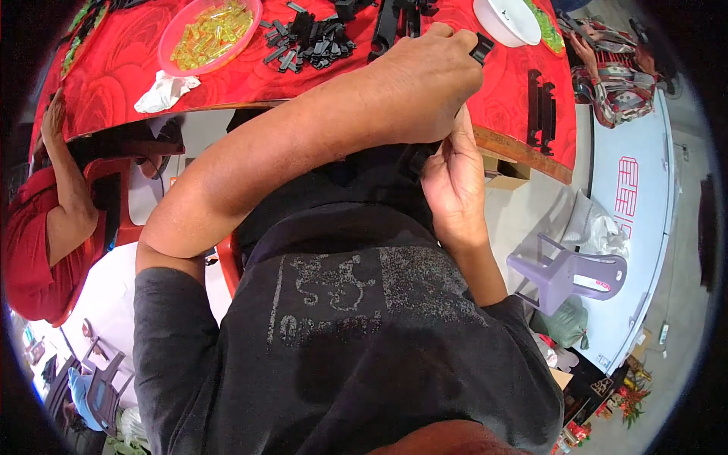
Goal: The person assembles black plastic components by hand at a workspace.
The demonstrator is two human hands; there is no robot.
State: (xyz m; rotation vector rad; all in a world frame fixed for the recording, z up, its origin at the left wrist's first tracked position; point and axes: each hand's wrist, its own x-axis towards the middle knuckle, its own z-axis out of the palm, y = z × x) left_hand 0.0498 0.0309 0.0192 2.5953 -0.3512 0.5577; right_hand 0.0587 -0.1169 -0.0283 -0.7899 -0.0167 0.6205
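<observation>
- At upper left of the frame I see a pink bowl of yellow pieces (211, 32) on the red tabletop (121, 76), well apart from both hands.
- Right of it, at top centre, lies a pile of black plastic pieces (307, 39), nearer my left hand than my right.
- My left hand (428, 76) reaches across to the upper right; its grip is closed, fingers pinching a small black clip (481, 48) just above the tabletop.
- Just below, my right hand (453, 182) has its fingers curled on a black part (419, 158) at the tabletop's edge, thumb pointing up toward the left hand, almost touching it.
</observation>
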